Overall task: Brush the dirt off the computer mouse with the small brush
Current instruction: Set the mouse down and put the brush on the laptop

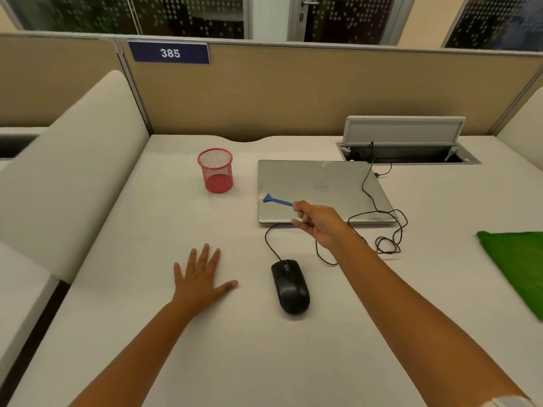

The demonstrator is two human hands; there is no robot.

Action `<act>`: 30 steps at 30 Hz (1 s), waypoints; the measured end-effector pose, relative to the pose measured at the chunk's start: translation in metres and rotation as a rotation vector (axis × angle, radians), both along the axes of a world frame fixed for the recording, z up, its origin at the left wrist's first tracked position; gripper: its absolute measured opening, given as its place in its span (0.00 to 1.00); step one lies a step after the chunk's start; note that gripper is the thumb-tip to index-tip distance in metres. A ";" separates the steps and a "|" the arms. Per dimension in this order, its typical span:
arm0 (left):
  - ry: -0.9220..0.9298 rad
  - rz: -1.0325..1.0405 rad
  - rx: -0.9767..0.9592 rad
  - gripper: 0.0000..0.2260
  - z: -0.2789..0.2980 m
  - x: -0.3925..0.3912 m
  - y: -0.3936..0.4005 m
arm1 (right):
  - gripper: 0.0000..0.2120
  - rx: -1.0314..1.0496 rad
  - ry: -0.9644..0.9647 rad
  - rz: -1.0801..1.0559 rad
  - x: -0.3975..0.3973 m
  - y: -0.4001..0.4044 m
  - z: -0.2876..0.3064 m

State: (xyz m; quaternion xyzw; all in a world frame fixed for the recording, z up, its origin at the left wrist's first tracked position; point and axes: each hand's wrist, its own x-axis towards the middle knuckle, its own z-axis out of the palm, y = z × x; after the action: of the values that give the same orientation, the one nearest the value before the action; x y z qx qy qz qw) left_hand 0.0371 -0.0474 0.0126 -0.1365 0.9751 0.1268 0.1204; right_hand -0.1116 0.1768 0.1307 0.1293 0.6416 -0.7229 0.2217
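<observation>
Right hand (316,221) pinches the small blue brush (277,200) by its handle, head over the closed laptop (338,183). Left hand (202,279) spread flat on the surface (264,362). Black wired mouse (290,285) lies at the brush's 6 o'clock, apart from both hands.

Likely step: bring brush down to mouse; steady it with left hand, sweep lightly away from wheel.

Bristles blurred; dirt not discernible.

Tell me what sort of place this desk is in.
Most likely a shared office or study hall: a partition with the number sign 385, a closed laptop, and a pop-up cable box in the desk.
</observation>
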 end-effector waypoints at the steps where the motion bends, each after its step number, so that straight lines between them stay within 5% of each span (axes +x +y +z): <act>1: -0.022 -0.005 0.001 0.54 0.000 -0.001 0.001 | 0.05 -0.006 0.005 0.006 -0.005 -0.011 0.003; 19: -0.219 -0.058 0.039 0.53 -0.003 -0.011 -0.005 | 0.06 -0.110 -0.039 0.092 -0.102 -0.171 0.008; 22: -0.219 -0.056 0.031 0.51 -0.004 -0.011 -0.005 | 0.12 -0.086 -0.022 0.122 -0.103 -0.178 0.007; 26: -0.241 -0.083 0.019 0.51 -0.002 -0.012 -0.008 | 0.32 -0.060 0.012 0.286 -0.089 -0.166 0.005; 30: -0.259 -0.160 -0.007 0.50 0.002 -0.019 -0.017 | 0.38 0.081 0.218 0.520 -0.056 -0.141 0.002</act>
State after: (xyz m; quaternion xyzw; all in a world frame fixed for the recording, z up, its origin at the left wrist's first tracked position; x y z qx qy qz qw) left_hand 0.0182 -0.0648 0.0142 -0.0742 0.9596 0.0950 0.2544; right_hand -0.1674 0.0361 0.1328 -0.1096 0.7016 -0.6250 0.3241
